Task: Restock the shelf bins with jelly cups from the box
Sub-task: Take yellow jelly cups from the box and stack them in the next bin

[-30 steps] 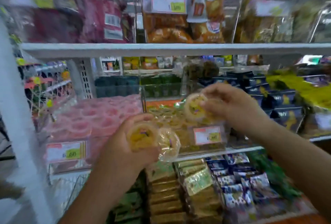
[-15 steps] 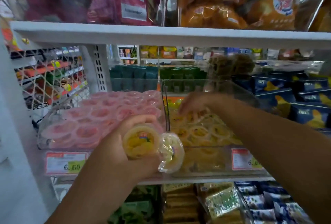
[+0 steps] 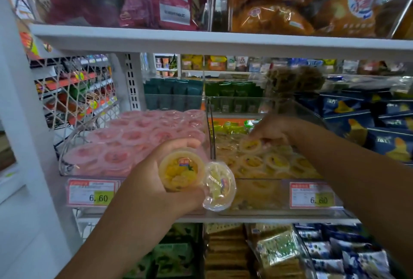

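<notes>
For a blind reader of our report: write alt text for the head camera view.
A person's left hand holds two yellow jelly cups before a shelf, while the right hand reaches into a clear bin of matching cups, touching one cup. Pink cups lie alongside.

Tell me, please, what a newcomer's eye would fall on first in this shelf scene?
The left hand in the foreground stands out first, gripping two yellow jelly cups in front of the shelf. Behind it, pink jelly cups fill the left bin. The right hand reaches into the right bin, touching a yellow cup on top of the pile.
</notes>
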The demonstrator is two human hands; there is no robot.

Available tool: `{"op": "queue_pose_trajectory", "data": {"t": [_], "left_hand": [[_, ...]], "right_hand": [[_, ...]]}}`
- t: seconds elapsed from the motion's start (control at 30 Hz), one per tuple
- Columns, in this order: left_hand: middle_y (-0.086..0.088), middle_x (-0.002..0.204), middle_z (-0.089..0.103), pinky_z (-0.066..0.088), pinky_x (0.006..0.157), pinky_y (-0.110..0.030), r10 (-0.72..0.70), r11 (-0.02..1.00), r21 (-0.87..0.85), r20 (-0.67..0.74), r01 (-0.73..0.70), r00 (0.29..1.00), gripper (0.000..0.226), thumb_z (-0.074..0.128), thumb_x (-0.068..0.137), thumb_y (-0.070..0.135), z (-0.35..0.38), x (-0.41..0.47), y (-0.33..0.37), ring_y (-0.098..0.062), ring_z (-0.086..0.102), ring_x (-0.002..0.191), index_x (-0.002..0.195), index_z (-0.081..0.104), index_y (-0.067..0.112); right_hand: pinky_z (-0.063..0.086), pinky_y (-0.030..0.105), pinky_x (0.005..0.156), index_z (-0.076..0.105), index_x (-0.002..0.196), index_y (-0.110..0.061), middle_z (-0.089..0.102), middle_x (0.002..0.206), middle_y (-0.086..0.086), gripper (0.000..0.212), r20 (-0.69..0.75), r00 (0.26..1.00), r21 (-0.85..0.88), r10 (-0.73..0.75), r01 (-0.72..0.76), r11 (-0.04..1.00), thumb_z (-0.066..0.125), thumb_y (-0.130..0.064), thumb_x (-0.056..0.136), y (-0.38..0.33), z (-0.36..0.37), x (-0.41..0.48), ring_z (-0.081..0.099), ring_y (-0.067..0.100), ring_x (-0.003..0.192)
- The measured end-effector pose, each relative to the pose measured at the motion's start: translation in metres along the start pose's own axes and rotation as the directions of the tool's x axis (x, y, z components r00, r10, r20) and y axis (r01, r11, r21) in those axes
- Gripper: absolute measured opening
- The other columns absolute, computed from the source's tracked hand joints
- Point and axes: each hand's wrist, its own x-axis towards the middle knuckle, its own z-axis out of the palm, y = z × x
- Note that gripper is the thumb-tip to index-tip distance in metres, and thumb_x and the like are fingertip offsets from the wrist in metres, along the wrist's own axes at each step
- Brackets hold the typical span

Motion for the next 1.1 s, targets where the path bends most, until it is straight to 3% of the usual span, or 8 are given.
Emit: {"op": "queue_pose_trajectory", "data": {"t": [0.13, 0.33, 0.4, 0.5, 0.6, 0.8, 0.9, 1.1], "left_hand": [[0.012, 0.085, 0.069, 0.053, 0.071, -0.028, -0.004, 1.0, -0.016, 0.02, 0.004, 1.0, 0.061, 0.083, 0.068, 0.015, 0.005, -0.001, -0.001, -0.008, 0.067, 0.074, 0.103, 0.058, 0.058], [0.02, 0.086, 0.068, 0.049, 0.067, -0.021, 0.007, 1.0, -0.03, -0.03, -0.008, 1.0, 0.055, 0.082, 0.07, 0.016, 0.013, 0.004, 0.003, 0.0, 0.066, 0.072, 0.101, 0.059, 0.055], [0.021, 0.087, 0.068, 0.052, 0.066, -0.022, 0.012, 0.999, -0.034, -0.04, -0.014, 0.999, 0.053, 0.081, 0.072, 0.017, 0.017, 0.008, 0.003, 0.0, 0.066, 0.073, 0.1, 0.058, 0.055], [0.018, 0.087, 0.069, 0.059, 0.066, -0.03, 0.019, 0.997, -0.079, -0.042, -0.022, 0.999, 0.049, 0.08, 0.073, 0.016, 0.024, 0.014, 0.005, -0.006, 0.068, 0.074, 0.097, 0.059, 0.053], [0.013, 0.087, 0.069, 0.057, 0.063, -0.024, 0.043, 0.988, -0.145, -0.028, -0.046, 0.999, 0.04, 0.078, 0.075, 0.013, 0.035, 0.021, 0.007, -0.006, 0.068, 0.079, 0.094, 0.063, 0.045], [0.005, 0.103, 0.068, 0.059, 0.069, -0.024, -0.001, 0.964, -0.267, 0.018, 0.005, 1.0, 0.019, 0.057, 0.094, 0.021, 0.044, 0.026, 0.006, -0.007, 0.071, 0.088, 0.108, 0.059, 0.033], [-0.002, 0.098, 0.071, 0.055, 0.055, -0.02, -0.005, 0.975, -0.222, 0.039, 0.014, 0.999, 0.016, 0.05, 0.097, 0.025, 0.041, 0.022, 0.01, -0.008, 0.072, 0.073, 0.106, 0.057, 0.035], [-0.001, 0.071, 0.072, 0.042, 0.042, -0.021, 0.009, 0.991, -0.133, 0.046, -0.003, 0.999, 0.015, 0.055, 0.091, 0.035, 0.041, 0.02, 0.014, -0.013, 0.059, 0.044, 0.105, 0.052, 0.041]], "right_hand": [[0.054, 0.041, 0.092, 0.063, 0.112, 0.009, 0.067, 0.098, 0.021, 0.026, 0.044, 0.999, 0.108, -0.003, -0.002, 0.994, 0.066, 0.0, 0.087, 0.014, 0.007, 0.003, 0.068, 0.026, 0.09], [0.051, 0.032, 0.094, 0.065, 0.119, -0.017, 0.068, 0.117, 0.008, 0.033, -0.07, 0.967, -0.437, -0.244, 0.19, 0.879, 0.068, -0.019, 0.087, -0.001, 0.001, -0.013, 0.065, 0.021, 0.104], [0.052, 0.034, 0.094, 0.068, 0.114, -0.016, 0.07, 0.112, 0.007, 0.025, -0.053, 0.942, -0.228, -0.332, 0.312, 0.922, 0.066, -0.023, 0.09, -0.009, -0.008, -0.036, 0.067, 0.02, 0.101], [0.058, 0.03, 0.083, 0.064, 0.117, -0.012, 0.07, 0.113, 0.012, 0.03, 0.367, 0.827, 0.31, -0.425, 0.321, 0.895, 0.06, -0.019, 0.088, -0.019, -0.027, -0.09, 0.069, 0.023, 0.098], [0.058, 0.024, 0.072, 0.064, 0.114, -0.011, 0.071, 0.107, 0.01, 0.031, 0.501, 0.693, 0.37, -0.519, 0.371, 0.852, 0.063, -0.009, 0.083, -0.022, -0.022, -0.122, 0.07, 0.018, 0.088], [0.058, 0.026, 0.069, 0.07, 0.099, -0.011, 0.073, 0.088, 0.006, 0.015, 0.157, 0.867, 0.29, -0.473, 0.417, 0.861, 0.064, -0.005, 0.086, -0.011, -0.022, -0.093, 0.069, 0.016, 0.079], [0.058, 0.029, 0.072, 0.068, 0.092, -0.014, 0.071, 0.093, 0.011, 0.01, -0.098, 0.953, 0.014, -0.288, 0.291, 0.957, 0.063, -0.005, 0.089, 0.003, -0.041, -0.047, 0.068, 0.021, 0.081], [0.054, 0.024, 0.059, 0.061, 0.118, 0.0, 0.063, 0.1, 0.018, 0.026, -0.037, 0.998, -0.227, -0.056, 0.046, 0.973, 0.056, 0.001, 0.093, 0.02, -0.027, -0.007, 0.061, 0.016, 0.063]]}}
